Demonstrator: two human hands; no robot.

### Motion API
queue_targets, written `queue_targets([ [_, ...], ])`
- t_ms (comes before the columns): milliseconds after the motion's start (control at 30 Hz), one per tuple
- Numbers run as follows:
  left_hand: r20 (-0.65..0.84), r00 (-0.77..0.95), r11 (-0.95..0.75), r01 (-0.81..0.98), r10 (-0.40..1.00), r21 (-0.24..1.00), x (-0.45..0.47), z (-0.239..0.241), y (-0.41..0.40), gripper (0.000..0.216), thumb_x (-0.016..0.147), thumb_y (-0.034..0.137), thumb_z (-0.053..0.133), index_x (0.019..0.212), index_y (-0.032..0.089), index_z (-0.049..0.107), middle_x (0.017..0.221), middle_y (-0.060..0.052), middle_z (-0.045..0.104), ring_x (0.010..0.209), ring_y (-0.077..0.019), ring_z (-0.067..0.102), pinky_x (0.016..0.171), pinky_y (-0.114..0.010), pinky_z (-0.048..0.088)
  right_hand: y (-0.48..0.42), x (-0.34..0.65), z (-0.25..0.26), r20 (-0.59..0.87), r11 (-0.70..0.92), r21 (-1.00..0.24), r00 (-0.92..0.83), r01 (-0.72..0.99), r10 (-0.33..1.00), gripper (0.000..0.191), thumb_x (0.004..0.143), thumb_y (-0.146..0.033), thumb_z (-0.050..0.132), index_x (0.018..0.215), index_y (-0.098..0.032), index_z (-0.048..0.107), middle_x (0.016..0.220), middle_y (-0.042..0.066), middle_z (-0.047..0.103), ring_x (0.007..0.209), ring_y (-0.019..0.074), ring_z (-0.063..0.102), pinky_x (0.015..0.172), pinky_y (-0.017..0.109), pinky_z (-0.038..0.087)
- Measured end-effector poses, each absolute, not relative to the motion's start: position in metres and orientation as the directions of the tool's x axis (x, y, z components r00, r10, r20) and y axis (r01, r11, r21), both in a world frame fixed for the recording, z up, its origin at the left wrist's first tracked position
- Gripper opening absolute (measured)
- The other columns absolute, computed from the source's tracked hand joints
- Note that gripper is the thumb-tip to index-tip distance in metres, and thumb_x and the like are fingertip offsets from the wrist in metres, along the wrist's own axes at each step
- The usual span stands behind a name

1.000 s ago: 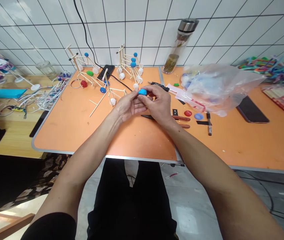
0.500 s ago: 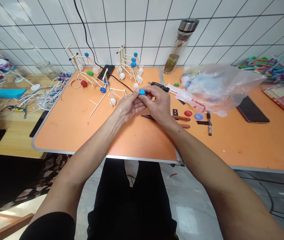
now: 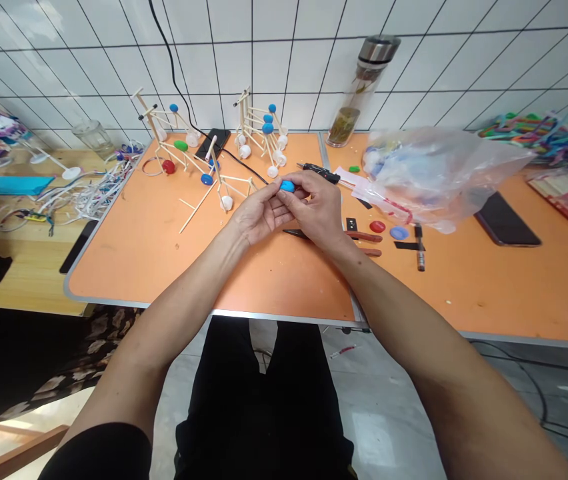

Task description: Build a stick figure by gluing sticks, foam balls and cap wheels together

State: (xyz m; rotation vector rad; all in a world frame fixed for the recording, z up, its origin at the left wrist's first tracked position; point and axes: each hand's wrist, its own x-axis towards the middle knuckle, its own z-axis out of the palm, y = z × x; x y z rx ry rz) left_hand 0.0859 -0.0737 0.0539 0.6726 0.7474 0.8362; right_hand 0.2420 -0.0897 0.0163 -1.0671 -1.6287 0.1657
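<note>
A small bright-blue rounded piece [image 3: 287,186], perhaps a cap, is pinched between both hands above the orange table. My left hand [image 3: 263,212] grips its left side between thumb and forefinger, with the other fingers loosely curled below. From the right, my right hand [image 3: 318,208] closes its thumb and fingers on the same piece. Under my right hand lie pliers [image 3: 364,237] with red-brown handles, their jaws partly covered. Just beyond my hands stand stick frames [image 3: 251,123] with blue and white round pieces, and a smaller stick frame [image 3: 227,185] with a white wheel.
A glass tea bottle [image 3: 359,93] stands against the tiled wall. Right of my hands are a clear plastic bag [image 3: 434,173], a red cap [image 3: 377,227], a blue cap [image 3: 399,233] and a phone [image 3: 507,220]. A person's patterned clothing [image 3: 99,340] shows at left.
The blue piece has turned slightly between my fingers and shows more of its side. Both hands stay in nearly the same place; the view has shifted slightly.
</note>
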Motion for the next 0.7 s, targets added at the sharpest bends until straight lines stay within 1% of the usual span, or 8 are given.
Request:
queue_targets([
  [67,-0.314,0.454,0.506,-0.402,0.834,0.763,0.0858,0.054,-0.0734,0.035,0.11,0.052,0.082,0.105,0.017,0.083,0.116,-0.015,0.093,0.13,-0.0287,0.088,0.118,-0.04,0.068,-0.0894,0.2421,0.0159,0.712,0.586,-0.602,0.032,0.542,0.701,0.016,0.102,-0.032,0.076,0.114,-0.028,0.086,0.115,0.005,0.089,0.105,0.0272,0.082,0.099,0.045,0.067],
  [167,-0.312,0.446,0.499,-0.404,0.839,0.766,0.0853,0.0531,-0.0726,0.036,0.108,0.054,0.084,0.106,0.018,0.084,0.117,-0.015,0.093,0.13,-0.0294,0.088,0.118,-0.041,0.068,-0.0892,0.2426,0.0155,0.713,0.578,-0.594,0.034,0.56,0.7,0.021,0.101,-0.036,0.078,0.119,-0.028,0.086,0.12,0.006,0.09,0.11,0.0289,0.082,0.103,0.048,0.067],
  [267,-0.307,0.443,0.492,-0.399,0.842,0.774,0.085,0.0522,-0.0722,0.039,0.106,0.058,0.085,0.107,0.019,0.085,0.117,-0.015,0.093,0.129,-0.0302,0.088,0.117,-0.043,0.069,-0.089,0.2433,0.0152,0.715,0.575,-0.585,0.027,0.572,0.699,0.017,0.105,-0.039,0.076,0.115,-0.029,0.085,0.118,0.006,0.09,0.109,0.0286,0.082,0.103,0.048,0.067],
  [367,-0.302,0.453,0.492,-0.394,0.839,0.776,0.0849,0.0524,-0.0723,0.039,0.107,0.058,0.084,0.106,0.019,0.084,0.116,-0.015,0.093,0.128,-0.0302,0.088,0.118,-0.043,0.069,-0.0893,0.2436,0.0155,0.729,0.597,-0.578,0.023,0.557,0.684,0.015,0.105,-0.035,0.074,0.113,-0.029,0.085,0.114,0.006,0.09,0.106,0.0274,0.083,0.1,0.046,0.068],
  [467,-0.301,0.453,0.489,-0.388,0.839,0.781,0.0847,0.0531,-0.0721,0.039,0.106,0.058,0.085,0.105,0.019,0.084,0.115,-0.015,0.093,0.128,-0.0302,0.088,0.118,-0.044,0.069,-0.0902,0.2431,0.016,0.723,0.586,-0.578,0.022,0.568,0.691,0.017,0.102,-0.031,0.075,0.116,-0.029,0.085,0.117,0.005,0.09,0.107,0.0275,0.082,0.101,0.046,0.067],
  [600,-0.293,0.453,0.476,-0.367,0.842,0.799,0.0844,0.0513,-0.0705,0.038,0.105,0.056,0.087,0.1,0.019,0.082,0.112,-0.014,0.093,0.123,-0.0284,0.089,0.114,-0.04,0.069,-0.0907,0.2428,0.015,0.706,0.561,-0.578,0.017,0.592,0.708,0.02,0.101,-0.029,0.074,0.117,-0.029,0.085,0.117,0.005,0.089,0.106,0.0278,0.081,0.099,0.047,0.067],
  [700,-0.271,0.433,0.441,-0.362,0.86,0.821,0.0847,0.0481,-0.0689,0.036,0.104,0.054,0.089,0.098,0.019,0.082,0.106,-0.012,0.092,0.116,-0.0262,0.09,0.11,-0.037,0.07,-0.0899,0.2432,0.0131,0.706,0.564,-0.565,-0.002,0.602,0.709,0.019,0.101,-0.026,0.072,0.115,-0.029,0.084,0.115,0.005,0.088,0.105,0.0281,0.081,0.097,0.047,0.066],
])
